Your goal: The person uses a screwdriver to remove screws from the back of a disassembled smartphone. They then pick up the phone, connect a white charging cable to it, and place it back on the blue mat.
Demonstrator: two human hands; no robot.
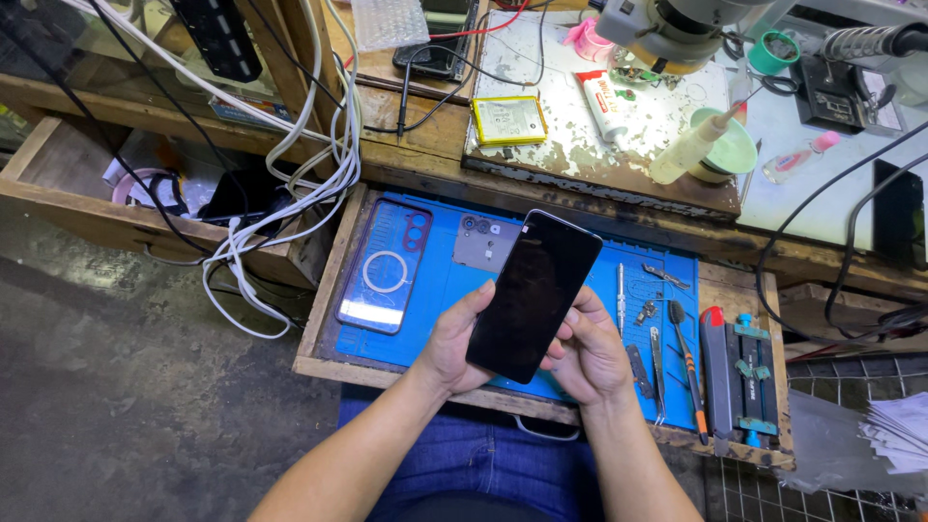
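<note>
Both my hands hold a black smartphone [534, 293], dark screen up, tilted above a blue work mat [440, 290] in an open wooden drawer [319, 290]. My left hand [449, 343] grips the phone's lower left edge, thumb on the side. My right hand [592, 356] supports the lower right edge from beneath. On the mat to the left lies a clear phone case with a ring [385, 278]. A grey phone back cover with camera holes [480, 242] lies just behind the held phone.
Tweezers, screwdrivers and a pry tool [688, 367] lie at the mat's right. A worn white board [619, 126] holds a yellow-edged battery [508, 120], a tube and a syringe. White cables [290, 184] hang left over another drawer. A microscope head [677, 34] is above.
</note>
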